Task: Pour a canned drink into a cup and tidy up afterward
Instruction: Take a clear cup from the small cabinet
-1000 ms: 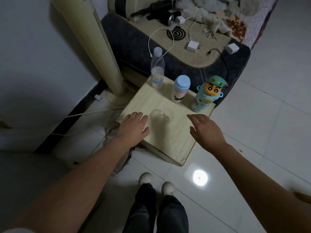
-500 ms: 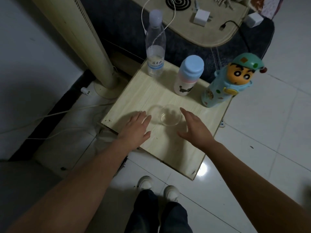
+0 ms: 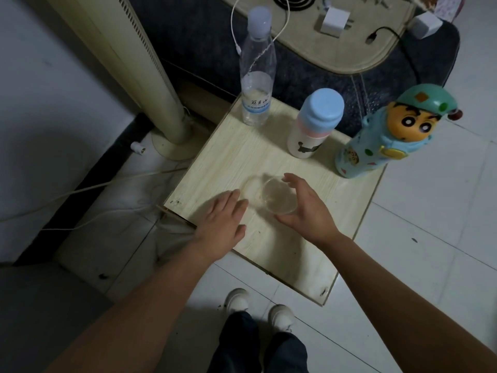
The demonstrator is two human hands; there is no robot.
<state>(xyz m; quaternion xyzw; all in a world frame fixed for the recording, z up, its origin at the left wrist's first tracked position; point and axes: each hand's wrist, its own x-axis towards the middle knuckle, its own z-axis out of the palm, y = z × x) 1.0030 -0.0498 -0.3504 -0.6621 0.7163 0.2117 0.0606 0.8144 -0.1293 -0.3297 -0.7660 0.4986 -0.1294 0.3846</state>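
A clear plastic cup (image 3: 277,199) stands on the small pale wooden table (image 3: 236,157), near its front half. My right hand (image 3: 306,211) wraps round the cup's right side, index finger at the far rim and thumb at the near rim. My left hand (image 3: 223,219) lies flat on the table just left of the cup, fingers straight, fingertips close to the cup. At the table's back edge stand a clear water bottle (image 3: 256,76), a white bottle with a blue lid (image 3: 314,122) and a cartoon-figure bottle (image 3: 382,135). No can is in view.
A cream tower fan (image 3: 129,63) rises left of the table, with cables (image 3: 107,184) trailing over the tiled floor. Behind the table is a dark cushion with a beige mat (image 3: 349,49), chargers and cords. My shoes (image 3: 258,308) stand below the table's front edge.
My right hand has moved left to the cup and curled round it. My left hand stays flat beside the cup. The view has come closer to the table.
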